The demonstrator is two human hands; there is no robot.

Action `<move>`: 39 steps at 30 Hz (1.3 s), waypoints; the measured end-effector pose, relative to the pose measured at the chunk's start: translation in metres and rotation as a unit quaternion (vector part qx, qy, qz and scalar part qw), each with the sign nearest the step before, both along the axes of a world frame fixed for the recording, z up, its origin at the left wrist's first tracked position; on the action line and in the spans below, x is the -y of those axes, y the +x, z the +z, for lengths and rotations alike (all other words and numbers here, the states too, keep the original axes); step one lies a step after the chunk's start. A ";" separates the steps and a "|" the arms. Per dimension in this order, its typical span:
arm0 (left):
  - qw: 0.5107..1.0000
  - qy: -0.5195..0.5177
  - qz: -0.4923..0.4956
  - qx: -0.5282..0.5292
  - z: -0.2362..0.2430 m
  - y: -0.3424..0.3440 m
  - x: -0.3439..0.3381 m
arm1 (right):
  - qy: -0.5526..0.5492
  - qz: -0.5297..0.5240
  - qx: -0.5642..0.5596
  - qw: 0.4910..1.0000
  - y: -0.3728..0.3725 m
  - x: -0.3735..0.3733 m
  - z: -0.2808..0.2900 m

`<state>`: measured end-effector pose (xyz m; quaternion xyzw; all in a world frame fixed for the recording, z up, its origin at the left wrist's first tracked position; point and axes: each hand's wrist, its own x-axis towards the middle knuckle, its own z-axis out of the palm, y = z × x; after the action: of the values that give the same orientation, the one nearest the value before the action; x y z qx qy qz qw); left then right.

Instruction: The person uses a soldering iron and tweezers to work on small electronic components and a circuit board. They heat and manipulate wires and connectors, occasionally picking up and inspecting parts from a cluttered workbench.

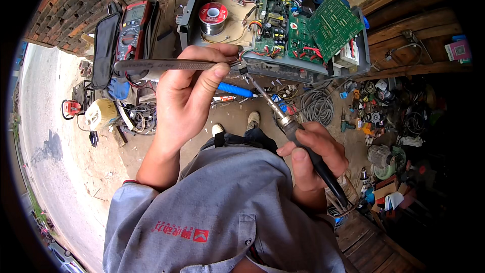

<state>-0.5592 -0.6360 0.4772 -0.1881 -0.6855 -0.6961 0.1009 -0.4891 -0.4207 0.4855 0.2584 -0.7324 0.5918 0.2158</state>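
My left hand (184, 93) pinches metal tweezers (166, 64), which lie nearly level. At their tips sits a small black electronic part (243, 70); its exact kind is too small to make out. My right hand (316, 154) is wrapped round the black handle of a soldering iron (288, 124). The iron's tip points up and left, close to the black part; whether they touch I cannot tell. Beyond my hands stands an opened device with green circuit boards (278, 25) and several coloured wires. A spool of solder wire (212, 17) stands in its left section.
A red and black multimeter (132, 33) rests left of the device. Behind my hands shows a blue tube-shaped tool (235, 90). On the floor are a yellowish jug (101, 115), a coiled grey cable (318, 107) and an electric motor (381, 156). A brick wall (86, 5) rises behind.
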 end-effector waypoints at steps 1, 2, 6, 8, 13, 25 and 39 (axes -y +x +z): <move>1.000 0.001 -0.001 -0.001 0.000 0.000 0.000 | -0.001 -0.002 -0.002 1.000 0.000 0.000 0.000; 1.000 -0.001 0.000 -0.003 0.000 0.000 0.000 | -0.002 -0.001 -0.001 1.000 0.000 0.000 0.000; 1.000 -0.002 0.001 -0.009 0.000 0.000 -0.001 | -0.002 -0.003 0.000 1.000 0.001 0.001 0.001; 1.000 -0.002 0.002 -0.009 0.000 0.000 -0.001 | -0.002 -0.004 -0.001 1.000 0.001 0.001 0.001; 1.000 -0.002 0.003 -0.007 0.000 0.001 -0.001 | -0.001 0.002 -0.001 1.000 0.002 0.000 0.001; 1.000 0.015 0.002 -0.003 -0.001 0.000 -0.001 | 0.006 0.028 0.021 0.999 0.007 -0.009 0.004; 0.999 -0.017 -0.001 -0.038 -0.002 0.002 -0.003 | -0.022 0.001 0.020 1.000 0.009 -0.001 0.000</move>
<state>-0.5570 -0.6334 0.4752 -0.2167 -0.6928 -0.6767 0.1233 -0.4806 -0.4197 0.4852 0.2422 -0.7234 0.6129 0.2062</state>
